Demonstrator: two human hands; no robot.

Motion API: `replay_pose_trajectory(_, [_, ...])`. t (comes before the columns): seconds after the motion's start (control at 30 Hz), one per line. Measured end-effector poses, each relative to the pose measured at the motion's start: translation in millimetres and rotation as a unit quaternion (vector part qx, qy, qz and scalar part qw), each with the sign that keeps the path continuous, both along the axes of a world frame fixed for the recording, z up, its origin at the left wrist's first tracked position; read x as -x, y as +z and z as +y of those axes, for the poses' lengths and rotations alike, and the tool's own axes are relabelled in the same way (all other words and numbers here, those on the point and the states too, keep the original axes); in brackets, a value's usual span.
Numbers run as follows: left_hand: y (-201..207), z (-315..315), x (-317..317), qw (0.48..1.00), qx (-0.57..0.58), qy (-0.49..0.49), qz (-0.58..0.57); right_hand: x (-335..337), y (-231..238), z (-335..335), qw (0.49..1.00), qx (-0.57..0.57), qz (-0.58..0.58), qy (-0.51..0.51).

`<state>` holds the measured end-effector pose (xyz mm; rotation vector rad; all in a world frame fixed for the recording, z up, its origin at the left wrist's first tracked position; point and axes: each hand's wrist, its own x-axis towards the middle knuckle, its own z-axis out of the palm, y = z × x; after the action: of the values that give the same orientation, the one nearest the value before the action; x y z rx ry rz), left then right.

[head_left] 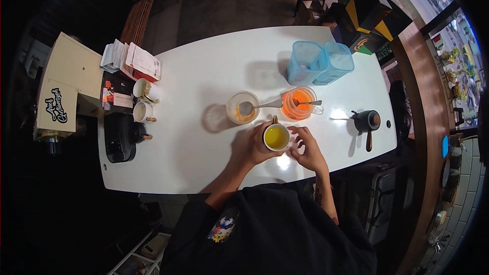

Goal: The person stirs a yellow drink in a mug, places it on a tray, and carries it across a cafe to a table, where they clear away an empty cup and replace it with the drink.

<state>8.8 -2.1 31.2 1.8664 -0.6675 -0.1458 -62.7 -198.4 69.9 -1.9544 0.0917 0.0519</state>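
Observation:
Wrapped around the side of a small white cup [276, 126] is my left hand [256, 147]. Yellow-green liquid [276, 138] fills much of the cup, and its handle points away from me. My right hand [308, 154] is just right of the cup, fingers curved and apart, holding nothing that I can see. Beyond the cup stands a clear container [229, 110] with a large metal spoon [263, 105] lying across its top. Beside it, a clear glass jug [290, 114] contains orange liquid [301, 94] and a smaller spoon [310, 103].
Two blue translucent containers [306, 74] stand behind the jug. A black pot-like vessel with a wooden handle [366, 121] is at the right of the white table [188, 81]. White cups [143, 112], packets [143, 61], a black device [120, 137] and a cream machine [69, 71] line the left.

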Motion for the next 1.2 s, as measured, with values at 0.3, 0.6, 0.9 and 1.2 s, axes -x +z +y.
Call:
replay_pose_trajectory(0.3, [-5.4,-0.8,11.5,0.997,0.065,0.043,0.010,1.8,-2.3,17.2,0.999,0.041,0.006,0.034])
replay_pose_trajectory(0.6, [-4.3,10.9,64.0,0.976,0.132,0.175,-0.003,9.3,-23.0,1.2,0.994,0.082,0.061,0.044])
replay_pose_trajectory(0.9, [-38.2,44.3,193.9,0.805,0.349,0.477,0.046,35.1,-16.7,30.1,0.944,0.065,0.049,0.321])
replay_pose_trajectory(1.2, [-93.8,12.1,448.6,0.364,0.614,0.696,0.078,132.3,-36.7,118.0,0.805,-0.103,0.190,0.553])
